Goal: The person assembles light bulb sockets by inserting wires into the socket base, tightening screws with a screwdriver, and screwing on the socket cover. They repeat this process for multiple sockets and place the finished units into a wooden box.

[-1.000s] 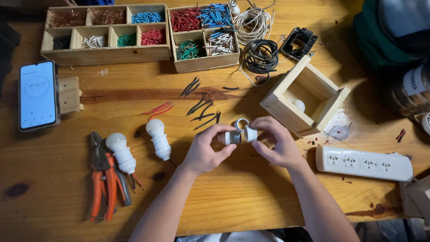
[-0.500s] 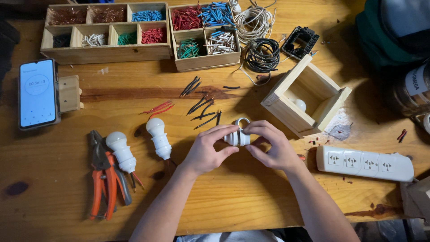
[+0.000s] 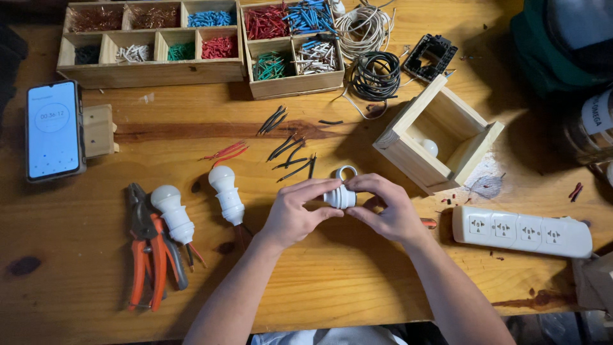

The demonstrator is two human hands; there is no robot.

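Note:
Both my hands meet over the middle of the wooden table [image 3: 191, 131]. My left hand [image 3: 295, 211] and my right hand [image 3: 386, 207] grip a small white lamp socket [image 3: 339, 196] between their fingertips. A white ring [image 3: 345, 172] lies on the table just behind it, touching or nearly so. To the left lie two white bulbs in sockets with wire tails, one [image 3: 227, 193] near my left hand and one [image 3: 171, 214] farther left. Black wire pieces [image 3: 290, 156] and red wire pieces [image 3: 225, 152] are scattered behind my hands.
Orange-handled pliers [image 3: 148, 255] lie at the left, a phone [image 3: 53, 130] on a wooden stand beyond. Two wooden trays [image 3: 153, 71] of coloured wire pieces sit at the back. An open wooden box [image 3: 408, 160] holds a bulb. A white power strip [image 3: 522, 231] lies right. Cable coils [image 3: 373, 73] sit behind.
My hands have closed in more tightly around the white socket, and the fingers have shifted on it. Nothing else on the table has moved.

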